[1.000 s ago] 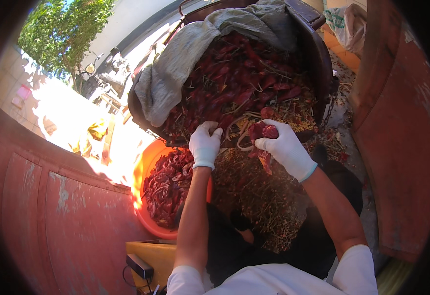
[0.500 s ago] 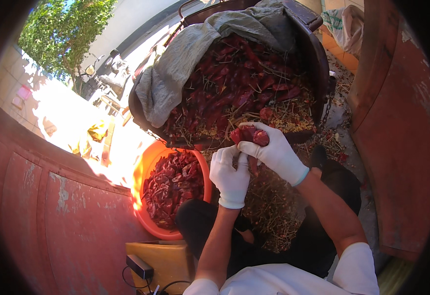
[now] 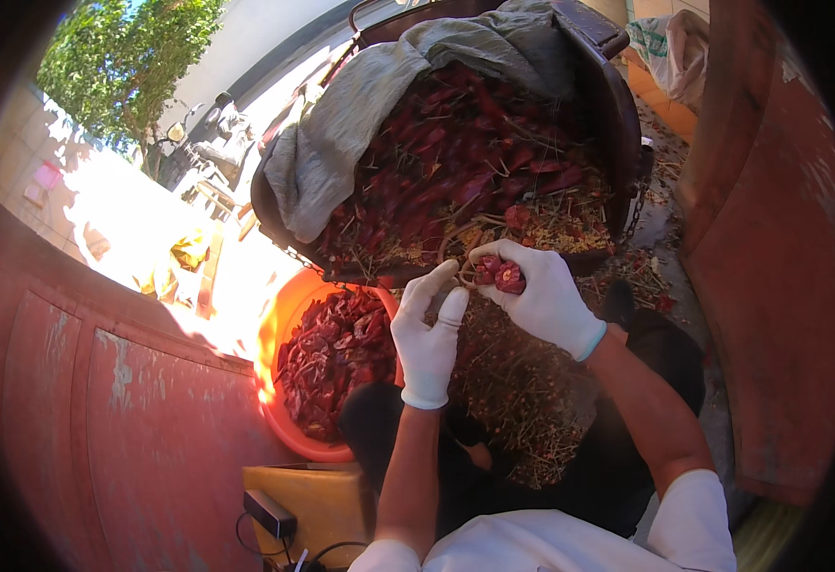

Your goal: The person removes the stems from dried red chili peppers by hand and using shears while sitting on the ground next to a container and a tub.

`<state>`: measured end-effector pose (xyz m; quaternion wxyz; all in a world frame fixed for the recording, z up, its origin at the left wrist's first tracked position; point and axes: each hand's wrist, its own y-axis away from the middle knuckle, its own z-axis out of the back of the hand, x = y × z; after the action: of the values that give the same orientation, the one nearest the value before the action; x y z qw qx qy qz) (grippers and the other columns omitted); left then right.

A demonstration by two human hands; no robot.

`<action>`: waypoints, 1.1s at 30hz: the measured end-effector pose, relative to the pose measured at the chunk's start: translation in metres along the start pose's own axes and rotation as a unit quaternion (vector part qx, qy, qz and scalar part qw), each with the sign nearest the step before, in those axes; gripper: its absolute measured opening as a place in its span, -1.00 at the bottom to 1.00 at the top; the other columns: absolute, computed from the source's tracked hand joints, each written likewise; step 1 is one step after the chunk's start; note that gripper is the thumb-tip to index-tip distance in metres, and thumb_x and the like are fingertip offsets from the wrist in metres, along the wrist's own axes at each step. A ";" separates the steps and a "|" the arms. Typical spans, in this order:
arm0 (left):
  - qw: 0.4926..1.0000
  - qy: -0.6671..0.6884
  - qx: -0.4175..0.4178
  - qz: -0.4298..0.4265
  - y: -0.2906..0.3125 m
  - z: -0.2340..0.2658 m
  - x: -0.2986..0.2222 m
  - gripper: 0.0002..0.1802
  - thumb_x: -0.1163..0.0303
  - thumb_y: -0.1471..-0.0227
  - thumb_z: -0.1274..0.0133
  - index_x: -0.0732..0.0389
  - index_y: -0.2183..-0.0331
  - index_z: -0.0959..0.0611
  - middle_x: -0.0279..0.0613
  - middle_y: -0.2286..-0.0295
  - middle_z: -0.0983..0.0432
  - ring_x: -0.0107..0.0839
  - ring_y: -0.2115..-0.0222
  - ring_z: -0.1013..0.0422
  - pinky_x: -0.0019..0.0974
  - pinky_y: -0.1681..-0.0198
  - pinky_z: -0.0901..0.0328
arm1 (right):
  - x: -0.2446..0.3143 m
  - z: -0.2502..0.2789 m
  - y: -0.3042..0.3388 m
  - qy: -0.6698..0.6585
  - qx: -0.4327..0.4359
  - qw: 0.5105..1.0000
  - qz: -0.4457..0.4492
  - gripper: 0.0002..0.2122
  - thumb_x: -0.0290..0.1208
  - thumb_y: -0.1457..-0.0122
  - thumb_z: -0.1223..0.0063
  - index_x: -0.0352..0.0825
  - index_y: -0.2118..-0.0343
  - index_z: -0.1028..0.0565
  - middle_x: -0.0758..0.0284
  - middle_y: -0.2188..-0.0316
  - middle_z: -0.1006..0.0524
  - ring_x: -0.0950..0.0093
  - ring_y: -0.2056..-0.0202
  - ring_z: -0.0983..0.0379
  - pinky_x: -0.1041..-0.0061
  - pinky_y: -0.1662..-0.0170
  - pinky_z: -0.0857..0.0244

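Observation:
Dried red chili peppers (image 3: 499, 275) sit in my right hand (image 3: 549, 300), whose gloved thumb and fingers close round them with the round stem ends showing. My left hand (image 3: 425, 338), also in a white glove, is just to the left with thumb and forefinger apart. A thin curved stem shows between the two hands; whether the left fingertips touch it is unclear. Beyond both hands is a dark cart tub (image 3: 622, 124) heaped with red chili peppers (image 3: 474, 133), stems and seeds. Left of my left hand stands an orange basin (image 3: 288, 286) holding red pepper pieces (image 3: 336, 343).
Grey cloth (image 3: 317, 157) drapes over the tub's rim, and a chain (image 3: 637, 205) hangs at its right. Stems and seeds (image 3: 522, 410) litter the ground between my legs. Red panels (image 3: 169, 410) flank both sides. A yellow box (image 3: 317, 500) carries a black device (image 3: 269, 513) with cables.
My left hand has moved left, away from the right, and its fingers have parted. The peppers in my right hand have turned, their stem ends now facing up.

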<state>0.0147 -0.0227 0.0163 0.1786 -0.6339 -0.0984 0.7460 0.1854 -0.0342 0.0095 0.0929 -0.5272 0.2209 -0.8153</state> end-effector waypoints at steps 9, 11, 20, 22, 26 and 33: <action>0.994 -0.071 -0.004 -0.083 -0.006 -0.005 0.003 -0.86 0.54 -0.08 -0.19 0.37 0.27 -0.70 -0.28 0.39 -0.57 -0.53 0.35 -0.46 -0.45 0.21 -0.36 | -0.001 -0.006 0.002 -0.039 0.032 0.998 -0.036 -0.70 -0.39 0.02 -0.32 -0.26 0.18 -0.57 0.16 0.42 -0.62 0.19 0.34 -0.61 0.32 0.22 -0.46; 0.987 -0.107 -0.019 -0.117 -0.004 -0.007 0.009 -0.86 0.52 -0.11 -0.17 0.38 0.28 -0.68 -0.26 0.45 -0.56 -0.53 0.43 -0.46 -0.46 0.29 -0.36 | -0.003 -0.006 0.002 -0.071 0.065 0.993 -0.061 -0.71 -0.39 0.03 -0.32 -0.29 0.20 -0.58 0.15 0.42 -0.62 0.22 0.34 -0.61 0.36 0.22 -0.45; 0.962 0.241 0.030 0.126 0.004 0.004 0.008 -0.82 0.43 -0.21 -0.11 0.38 0.23 -0.64 -0.26 0.48 -0.53 -0.55 0.50 -0.42 -0.46 0.37 -0.34 | 0.013 0.011 -0.001 -0.138 0.154 0.974 -0.093 -0.78 -0.39 -0.04 -0.29 -0.32 0.25 -0.59 0.24 0.42 -0.64 0.45 0.45 -0.58 0.50 0.41 -0.40; 0.983 0.168 0.016 0.070 0.007 0.001 -0.001 -0.81 0.41 -0.21 -0.12 0.38 0.27 -0.64 -0.25 0.49 -0.53 -0.55 0.53 -0.40 -0.48 0.37 -0.34 | 0.024 0.020 -0.004 -0.251 0.220 0.913 -0.233 -0.82 -0.38 -0.07 -0.26 -0.31 0.28 -0.60 0.34 0.45 -0.64 0.59 0.52 -0.53 0.59 0.53 -0.34; 0.988 -0.005 0.049 -0.148 -0.002 0.009 0.007 -0.81 0.40 -0.20 -0.13 0.36 0.29 -0.63 -0.25 0.48 -0.53 -0.55 0.54 -0.40 -0.49 0.38 -0.34 | 0.018 0.021 -0.001 -0.318 0.261 0.878 -0.246 -0.87 -0.38 -0.11 -0.21 -0.29 0.30 -0.60 0.43 0.47 -0.62 0.70 0.58 -0.45 0.68 0.64 -0.23; 0.975 0.181 0.084 0.097 0.010 0.012 0.012 -0.69 0.23 -0.22 -0.12 0.34 0.32 -0.60 -0.28 0.45 -0.52 -0.52 0.56 -0.39 -0.46 0.49 -0.32 | 0.013 0.020 -0.002 -0.013 0.262 0.964 -0.033 -0.82 -0.36 -0.04 -0.27 -0.30 0.30 -0.61 0.30 0.50 -0.61 0.47 0.50 -0.55 0.48 0.42 -0.39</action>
<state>0.0001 -0.0268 0.0040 0.1727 -0.7476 0.0610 0.6384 0.1982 -0.0432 0.0284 0.2038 -0.5021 -0.0193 -0.8402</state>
